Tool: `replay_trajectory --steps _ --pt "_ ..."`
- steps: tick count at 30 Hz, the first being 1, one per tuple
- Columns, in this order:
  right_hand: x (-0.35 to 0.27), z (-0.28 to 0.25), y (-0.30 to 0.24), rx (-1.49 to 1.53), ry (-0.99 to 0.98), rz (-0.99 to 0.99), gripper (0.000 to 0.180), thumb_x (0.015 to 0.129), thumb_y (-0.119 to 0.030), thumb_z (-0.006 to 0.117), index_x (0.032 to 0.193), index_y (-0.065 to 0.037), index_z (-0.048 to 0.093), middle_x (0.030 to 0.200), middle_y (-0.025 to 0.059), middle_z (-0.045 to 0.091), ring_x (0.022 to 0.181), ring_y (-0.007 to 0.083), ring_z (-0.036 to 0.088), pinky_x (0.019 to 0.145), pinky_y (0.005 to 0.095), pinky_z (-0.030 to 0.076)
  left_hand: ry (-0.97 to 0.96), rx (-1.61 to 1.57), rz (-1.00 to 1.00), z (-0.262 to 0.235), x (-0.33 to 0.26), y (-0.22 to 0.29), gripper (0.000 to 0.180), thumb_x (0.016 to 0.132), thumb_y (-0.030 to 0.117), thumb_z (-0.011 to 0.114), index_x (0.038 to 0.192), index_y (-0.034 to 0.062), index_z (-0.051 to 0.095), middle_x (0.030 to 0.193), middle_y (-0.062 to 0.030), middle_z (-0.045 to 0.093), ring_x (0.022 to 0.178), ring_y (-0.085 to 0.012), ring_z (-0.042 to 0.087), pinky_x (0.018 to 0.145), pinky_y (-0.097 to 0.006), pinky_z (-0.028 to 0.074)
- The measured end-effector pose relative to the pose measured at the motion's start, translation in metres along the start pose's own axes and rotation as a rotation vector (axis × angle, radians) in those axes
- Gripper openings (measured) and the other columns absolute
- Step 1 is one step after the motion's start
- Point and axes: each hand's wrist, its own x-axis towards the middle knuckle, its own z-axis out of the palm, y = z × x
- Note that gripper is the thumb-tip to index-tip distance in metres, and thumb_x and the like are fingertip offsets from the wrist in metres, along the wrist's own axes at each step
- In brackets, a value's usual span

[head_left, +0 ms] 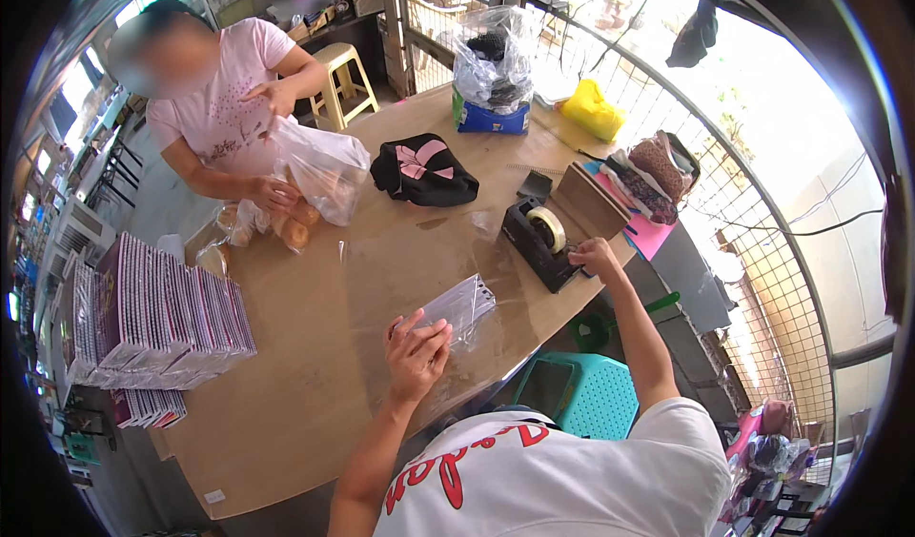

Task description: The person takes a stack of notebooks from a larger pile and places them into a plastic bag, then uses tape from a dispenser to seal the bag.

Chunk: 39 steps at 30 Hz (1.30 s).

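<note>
My left hand (416, 354) rests with spread fingers on the near left end of a spiral-bound notebook pack (461, 306) in clear plastic, lying flat on the table. On the right, my right hand (595, 257) is closed in a pinch at the cutter end of a black tape dispenser (537, 249). A roll of adhesive tape (547, 230) sits in the dispenser. The tape's end is at my fingertips, though the clear strand hardly shows.
A co-worker (233, 108) across the table handles a plastic bag of bread (319, 170). Tall stacks of wrapped notebooks (172, 318) stand left. Beyond lie a black pouch (424, 170), a bulging clear bag (491, 80) and a brown box (591, 203). A teal stool (596, 399) stands below the table edge.
</note>
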Motion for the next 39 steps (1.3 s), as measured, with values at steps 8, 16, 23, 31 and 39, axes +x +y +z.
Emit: replay_trajectory --steps 8,16,23,31,39 --pt "-0.064 0.054 0.116 1.115 -0.047 0.569 0.009 0.092 -0.013 0.061 0.088 -0.006 0.063 0.075 0.0057 0.063 0.068 0.0198 0.064 0.060 0.0345 0.055 -0.025 -0.090 0.022 0.005 0.004 0.007 0.019 0.076 0.011 0.077 0.089 0.0236 0.076 0.103 0.0121 0.071 0.121 -0.0194 0.056 0.106 -0.044 0.036" --pt "-0.188 0.155 -0.159 0.627 -0.178 -0.211 0.032 0.091 -0.026 0.072 0.077 0.003 0.068 0.067 0.0023 0.063 0.058 0.0087 0.055 0.053 0.0255 0.043 -0.024 -0.081 -0.021 -0.002 -0.006 0.000 0.013 0.074 0.012 0.077 0.081 0.0227 0.076 0.103 0.0135 0.072 0.120 -0.0178 0.058 0.106 -0.048 0.034" --pt "-0.157 0.212 -0.103 0.633 -0.072 -0.126 0.042 0.087 -0.035 0.076 0.068 0.001 0.066 0.057 0.0008 0.057 0.051 0.0072 0.051 0.045 0.0241 0.037 -0.020 -0.137 -0.037 0.003 -0.009 -0.006 0.020 0.076 0.014 0.077 0.094 0.0217 0.073 0.100 0.0123 0.072 0.119 -0.0183 0.058 0.105 -0.049 0.034" --pt "-0.139 0.245 -0.012 0.111 -0.303 -0.197 0.052 0.083 -0.049 0.075 0.070 0.001 0.067 0.060 0.0055 0.064 0.055 0.0185 0.060 0.050 0.0346 0.043 -0.312 0.193 -0.142 -0.015 0.078 0.049 0.108 0.065 0.022 0.089 0.153 0.0213 0.027 0.119 -0.0147 0.061 0.097 -0.0307 0.064 0.094 -0.049 0.044" --pt "-0.162 0.257 -0.032 1.644 -0.898 0.152 0.080 0.080 -0.056 0.074 0.138 -0.007 0.049 0.138 0.0121 0.054 0.132 0.0359 0.046 0.110 0.0561 0.036 -0.007 -0.800 -0.621 -0.043 0.056 0.030 0.130 0.066 0.022 0.090 0.159 0.0182 0.000 0.127 -0.0233 0.058 0.108 -0.0368 0.065 0.091 -0.042 0.054"
